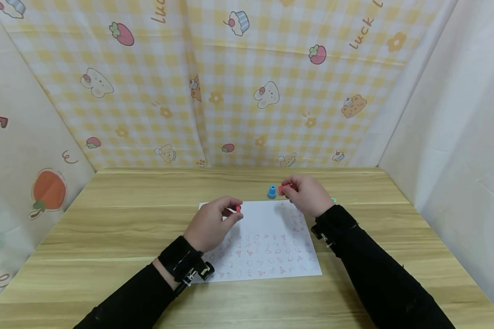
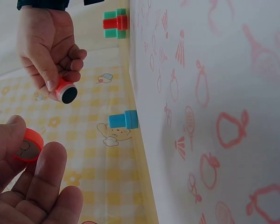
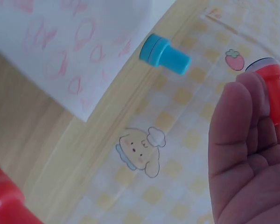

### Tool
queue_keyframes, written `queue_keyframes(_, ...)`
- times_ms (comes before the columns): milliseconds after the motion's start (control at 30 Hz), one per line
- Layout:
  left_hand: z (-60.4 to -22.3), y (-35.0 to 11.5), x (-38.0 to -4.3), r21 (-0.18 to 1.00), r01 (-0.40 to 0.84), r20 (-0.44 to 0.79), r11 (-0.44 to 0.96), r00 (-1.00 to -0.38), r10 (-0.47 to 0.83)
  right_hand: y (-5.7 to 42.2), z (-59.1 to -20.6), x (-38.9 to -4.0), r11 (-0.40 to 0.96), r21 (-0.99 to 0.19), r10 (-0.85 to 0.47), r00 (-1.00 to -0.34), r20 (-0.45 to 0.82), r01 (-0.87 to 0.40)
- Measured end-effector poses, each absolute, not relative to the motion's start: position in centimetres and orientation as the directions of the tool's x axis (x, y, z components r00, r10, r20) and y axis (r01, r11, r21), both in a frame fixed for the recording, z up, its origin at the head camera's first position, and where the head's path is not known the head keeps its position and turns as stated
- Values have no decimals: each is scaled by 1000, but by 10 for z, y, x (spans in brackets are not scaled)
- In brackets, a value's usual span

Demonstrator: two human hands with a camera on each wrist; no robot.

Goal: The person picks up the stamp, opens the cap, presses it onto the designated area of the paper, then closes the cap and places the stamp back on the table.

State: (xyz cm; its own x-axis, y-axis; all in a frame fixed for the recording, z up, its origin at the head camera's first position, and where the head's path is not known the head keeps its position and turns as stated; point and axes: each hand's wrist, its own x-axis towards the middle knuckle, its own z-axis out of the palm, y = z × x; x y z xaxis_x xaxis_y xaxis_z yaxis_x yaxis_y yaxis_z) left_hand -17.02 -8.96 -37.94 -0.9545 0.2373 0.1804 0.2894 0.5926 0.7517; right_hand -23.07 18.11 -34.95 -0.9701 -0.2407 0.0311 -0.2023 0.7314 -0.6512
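Note:
My left hand (image 1: 210,225) is over the left part of a white paper (image 1: 261,217), pinching a small red round cap (image 2: 35,137) between thumb and fingers. Its greyish round inside shows a faint drawing in the left wrist view. Above the paper's far right edge, my right hand (image 1: 308,194) grips a red toy stamp (image 3: 274,95) by its handle. That stamp's dark round face (image 2: 69,95) is uncovered and points toward the left hand. Close by the right fingers, a blue stamp (image 1: 272,193) stands upright on the table just behind the paper.
Rows of pink-red stamped prints (image 2: 203,86) cover much of the paper, which lies on a wood-grain table (image 1: 140,219). Red and green stamps (image 2: 115,23) stand beyond the right hand, mostly hidden in the head view. A yellow checked curtain (image 1: 238,91) hangs behind the table.

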Motion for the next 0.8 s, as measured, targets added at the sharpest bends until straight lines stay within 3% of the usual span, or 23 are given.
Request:
queue_keyframes(200, -380, -87, -170, 758, 285, 172, 587, -955, 242, 173, -353, -221, 663, -729, -238, -971, 12, -171)
queue_keyframes(467, -380, -83, -169, 788, 275, 163, 550, -956, 244, 161, -359, -205, 529, -827, -332, -943, 4, -189)
queue_keyframes(800, -379, -82, -166, 800, 283, 159, 529, -950, 268, 148, -364, -189, 466, -865, -406, -914, -20, -188)
